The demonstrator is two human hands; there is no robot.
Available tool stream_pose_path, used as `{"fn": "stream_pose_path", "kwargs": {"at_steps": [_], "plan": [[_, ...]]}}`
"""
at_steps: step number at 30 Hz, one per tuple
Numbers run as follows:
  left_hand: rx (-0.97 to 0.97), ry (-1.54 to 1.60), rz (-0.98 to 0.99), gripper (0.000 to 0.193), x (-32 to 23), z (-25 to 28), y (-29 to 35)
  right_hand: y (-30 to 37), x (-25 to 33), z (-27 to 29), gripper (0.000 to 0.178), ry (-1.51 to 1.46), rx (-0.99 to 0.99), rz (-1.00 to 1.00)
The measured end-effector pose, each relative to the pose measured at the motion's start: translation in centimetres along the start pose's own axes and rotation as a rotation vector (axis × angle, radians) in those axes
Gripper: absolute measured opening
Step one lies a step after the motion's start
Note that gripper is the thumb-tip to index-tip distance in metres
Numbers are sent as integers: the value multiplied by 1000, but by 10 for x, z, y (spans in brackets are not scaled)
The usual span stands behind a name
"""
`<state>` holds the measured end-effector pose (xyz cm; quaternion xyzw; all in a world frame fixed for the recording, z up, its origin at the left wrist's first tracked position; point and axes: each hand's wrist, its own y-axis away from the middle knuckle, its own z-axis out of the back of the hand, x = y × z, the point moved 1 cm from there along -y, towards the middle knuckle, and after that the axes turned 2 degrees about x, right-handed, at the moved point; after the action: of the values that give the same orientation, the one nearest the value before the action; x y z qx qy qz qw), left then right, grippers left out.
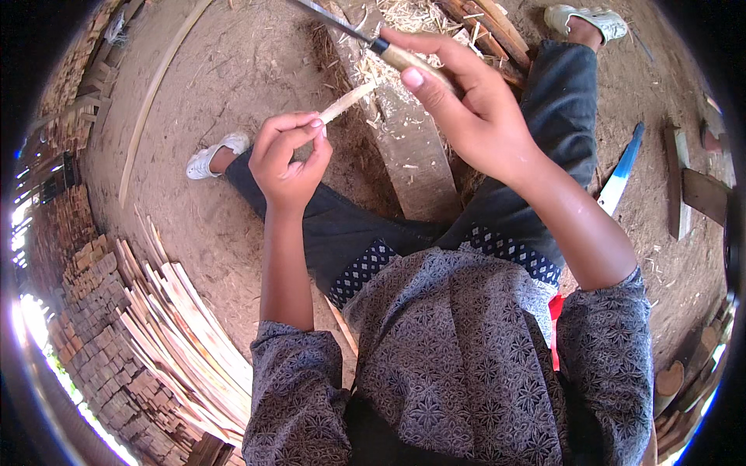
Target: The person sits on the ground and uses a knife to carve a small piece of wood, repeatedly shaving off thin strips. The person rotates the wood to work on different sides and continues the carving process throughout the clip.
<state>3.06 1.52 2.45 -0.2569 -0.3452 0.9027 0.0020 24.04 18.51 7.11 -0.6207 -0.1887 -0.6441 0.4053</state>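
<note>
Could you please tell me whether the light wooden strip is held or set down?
Held: the left hand pinches the wooden strip near one end, and the rest sticks out.

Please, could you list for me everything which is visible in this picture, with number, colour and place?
Bladed tool: 1, dark with pale handle, top centre
Wood piece: 1, pale, upper centre
Plank: 1, grey-brown, upper centre
Shavings: many, pale, on plank
Split wood: several, brown, top right
Long strip: 1, pale, upper left
Strip pile: many, pale, lower left
Stacked wood: many, brown, left edge
Tapered object: 1, blue and white, right
Red item: 1, red, partly hidden, right of centre
Ground: 1, brown, all around
Shoes: 2, white, left and upper right
Trousers: 1, dark, centre
Shirt: 1, grey-black, lower centre
Left grip: 1, bare, pinching wood piece
Right grip: 1, bare, holding bladed tool
</note>
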Motion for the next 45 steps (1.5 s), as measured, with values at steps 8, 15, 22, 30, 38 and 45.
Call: {"fn": "stream_pose_path", "kwargs": {"at_steps": [8,15,22,30,38,45], "plan": [[-83,-5,5,22,-9,-7,-12,40,-107,-8,38,519,334,-377],[-84,-17,26,23,-7,-7,-9,21,-35,-29,38,183,-41,2],[-74,-38,25,23,-9,-9,-14,13,-118,3,37,563,152,-250],[-134,29,62,26,1,-19,-13,32,-66,-23,40,227,50,-182],[-173,32,67,26,10,-19,-16,9,-46,-24,38,210,-8,-148],[-162,48,28,25,18,-22,-21,18,-160,12,35,621,277,-282]]}}
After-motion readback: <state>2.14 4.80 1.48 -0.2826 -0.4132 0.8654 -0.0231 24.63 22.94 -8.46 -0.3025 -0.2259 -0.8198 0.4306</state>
